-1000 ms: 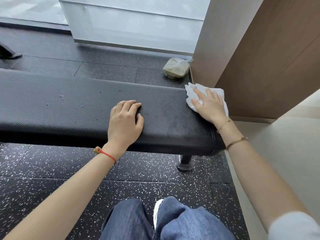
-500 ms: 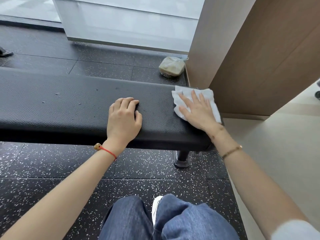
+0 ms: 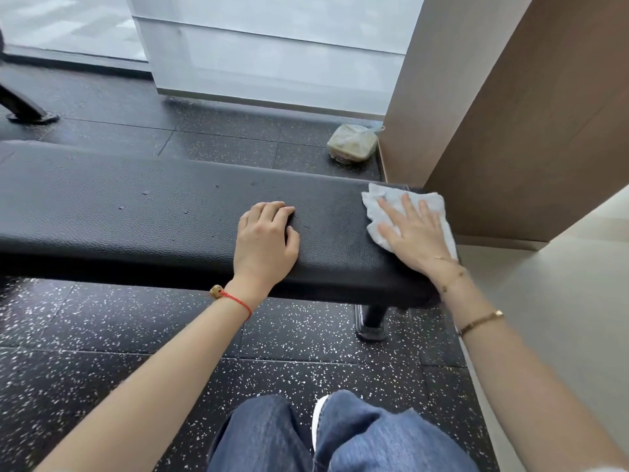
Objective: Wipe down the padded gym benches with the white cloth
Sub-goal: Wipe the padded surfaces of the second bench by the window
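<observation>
A long black padded bench [image 3: 136, 212] runs across the view from the left edge to the right wall. The white cloth [image 3: 381, 206] lies flat on the bench's right end. My right hand [image 3: 413, 236] presses on it with straight, spread fingers and covers most of it. My left hand [image 3: 263, 241] rests on the pad near the front edge, left of the cloth, its fingers bent under at the tips and holding nothing. A few small specks show on the pad to the left.
A brown wall panel [image 3: 531, 148] stands right beside the bench end. A clear bag with greenish contents [image 3: 352, 143] lies on the speckled floor behind the bench. The bench's black foot [image 3: 372, 320] stands below its right end. My jeans-clad knees [image 3: 340, 437] are near.
My right hand slid the cloth left along the pad, then back to the right end. My left hand has stayed in the same place on the pad.
</observation>
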Action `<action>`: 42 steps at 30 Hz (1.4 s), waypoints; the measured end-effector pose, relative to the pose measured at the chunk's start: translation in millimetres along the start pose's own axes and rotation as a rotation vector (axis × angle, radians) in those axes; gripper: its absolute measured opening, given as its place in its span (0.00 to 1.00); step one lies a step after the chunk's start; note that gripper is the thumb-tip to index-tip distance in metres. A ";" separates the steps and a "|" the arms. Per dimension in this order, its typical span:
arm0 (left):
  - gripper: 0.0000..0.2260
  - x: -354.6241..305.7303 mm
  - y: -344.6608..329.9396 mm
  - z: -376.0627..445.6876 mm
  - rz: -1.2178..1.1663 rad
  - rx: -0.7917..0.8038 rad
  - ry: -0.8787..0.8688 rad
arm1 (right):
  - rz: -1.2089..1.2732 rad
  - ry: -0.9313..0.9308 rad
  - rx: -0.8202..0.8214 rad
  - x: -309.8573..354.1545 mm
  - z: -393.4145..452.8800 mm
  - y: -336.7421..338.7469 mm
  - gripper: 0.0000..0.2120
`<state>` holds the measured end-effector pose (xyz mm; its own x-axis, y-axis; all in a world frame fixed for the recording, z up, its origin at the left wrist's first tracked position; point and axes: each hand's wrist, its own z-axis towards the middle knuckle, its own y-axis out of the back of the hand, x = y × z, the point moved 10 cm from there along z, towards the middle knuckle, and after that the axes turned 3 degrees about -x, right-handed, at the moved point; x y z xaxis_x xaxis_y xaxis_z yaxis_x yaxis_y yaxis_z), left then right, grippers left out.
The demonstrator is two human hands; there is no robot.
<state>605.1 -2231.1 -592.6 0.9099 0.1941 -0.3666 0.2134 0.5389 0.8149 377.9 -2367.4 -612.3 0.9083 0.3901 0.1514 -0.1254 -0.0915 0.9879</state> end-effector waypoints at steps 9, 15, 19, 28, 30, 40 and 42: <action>0.14 17.2 30.5 1.7 -0.025 -0.063 -0.032 | 0.077 0.409 -0.030 121.0 -53.2 -22.5 0.25; 0.15 57.4 36.1 -4.5 0.103 0.000 0.007 | 0.048 0.168 0.016 97.4 24.4 -17.0 0.25; 0.16 61.2 34.7 -6.6 0.094 -0.013 0.035 | 0.033 0.268 0.040 173.5 48.3 -25.3 0.26; 0.17 64.5 34.8 -6.7 0.072 -0.027 0.045 | 0.045 0.345 0.042 138.2 31.1 -21.6 0.25; 0.17 63.7 34.8 -6.2 0.077 -0.026 0.041 | 0.023 0.267 0.056 145.4 63.0 -16.3 0.25; 0.18 66.9 34.5 -6.6 0.085 -0.058 0.041 | 0.079 0.656 0.092 199.3 39.5 -36.3 0.26; 0.18 66.7 34.6 -6.3 0.090 -0.061 0.040 | 0.054 0.611 0.118 187.0 58.7 -34.9 0.25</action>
<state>670.9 -2194.3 -591.7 0.9093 0.2753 -0.3119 0.1085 0.5669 0.8166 575.6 -2345.0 -620.5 0.5047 0.8328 0.2273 -0.0877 -0.2125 0.9732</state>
